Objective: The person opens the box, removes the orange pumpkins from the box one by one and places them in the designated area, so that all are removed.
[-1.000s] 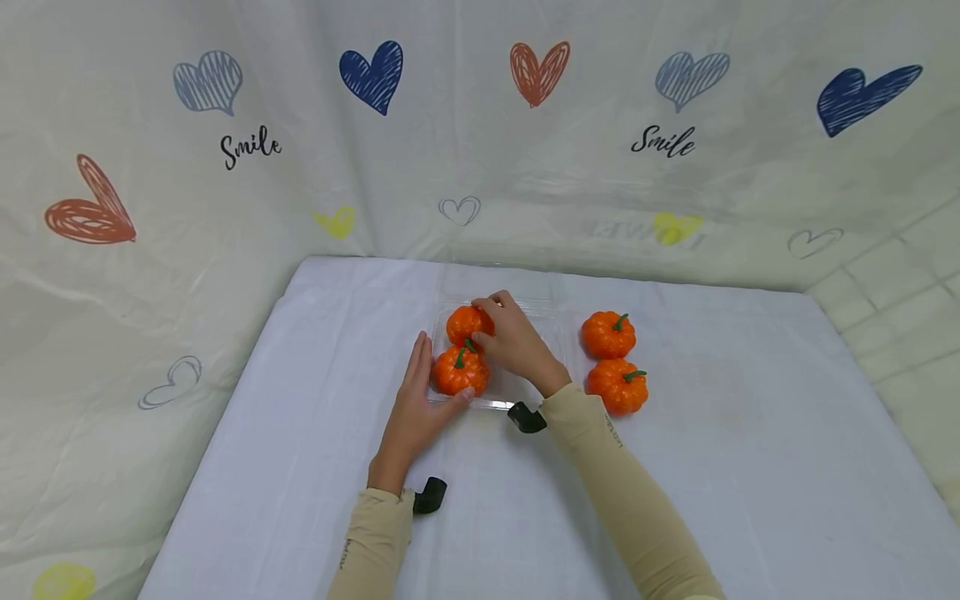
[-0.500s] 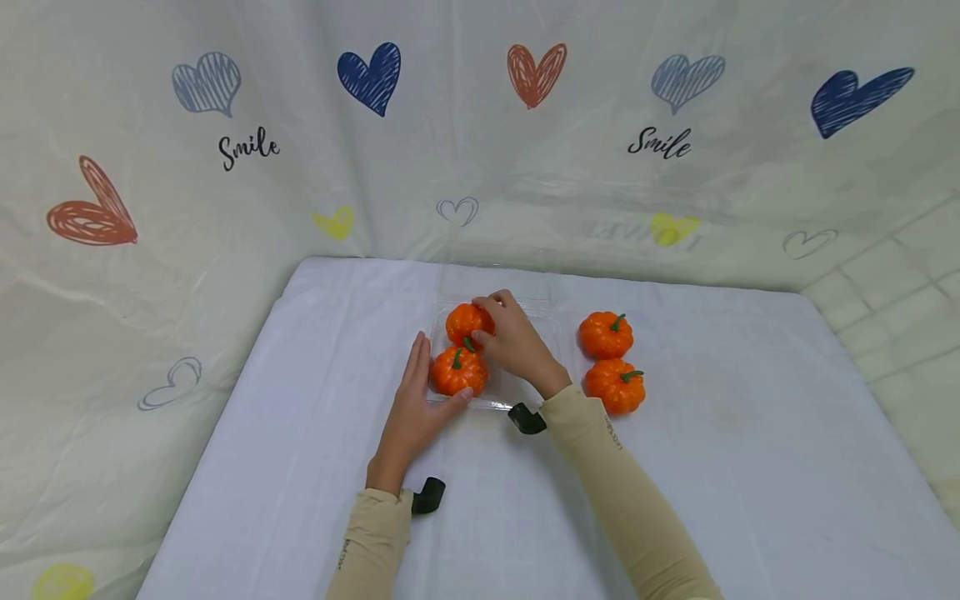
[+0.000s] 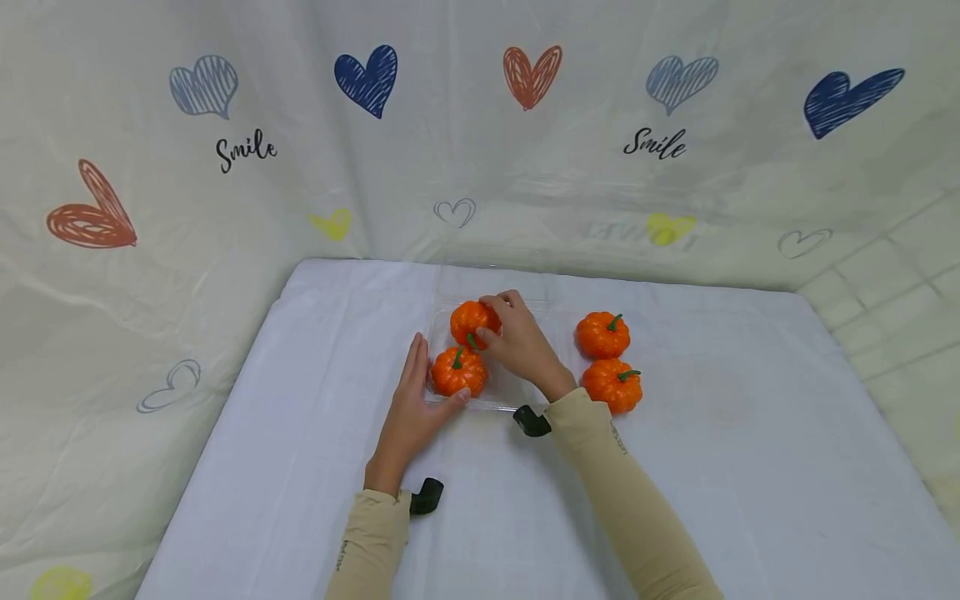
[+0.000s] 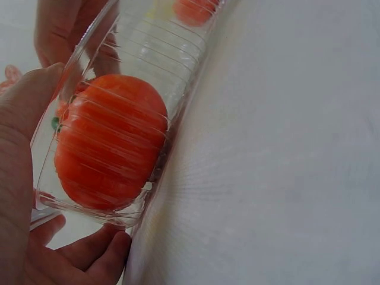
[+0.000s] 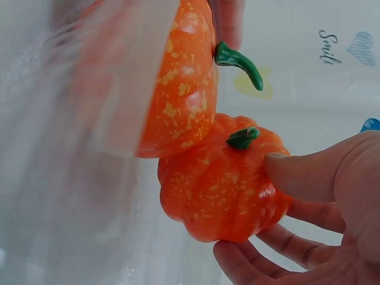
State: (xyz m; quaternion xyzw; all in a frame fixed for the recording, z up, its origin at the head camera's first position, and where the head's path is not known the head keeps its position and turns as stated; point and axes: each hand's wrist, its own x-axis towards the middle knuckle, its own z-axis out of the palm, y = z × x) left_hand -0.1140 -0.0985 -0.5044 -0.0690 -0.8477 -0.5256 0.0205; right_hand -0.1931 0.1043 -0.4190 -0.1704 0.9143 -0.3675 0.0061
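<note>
Holding the far pumpkin (image 3: 471,321) in my right hand (image 3: 521,346), fingers curled round it, I have it inside the clear tray (image 3: 517,390) on the tabletop (image 3: 720,467). My left hand (image 3: 408,412) lies flat and open against the tray's left edge, beside the near pumpkin (image 3: 457,372).

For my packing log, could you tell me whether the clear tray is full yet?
Not full. The clear tray holds two pumpkins, the near one and the far one under the right hand; its right half is bare.
</note>
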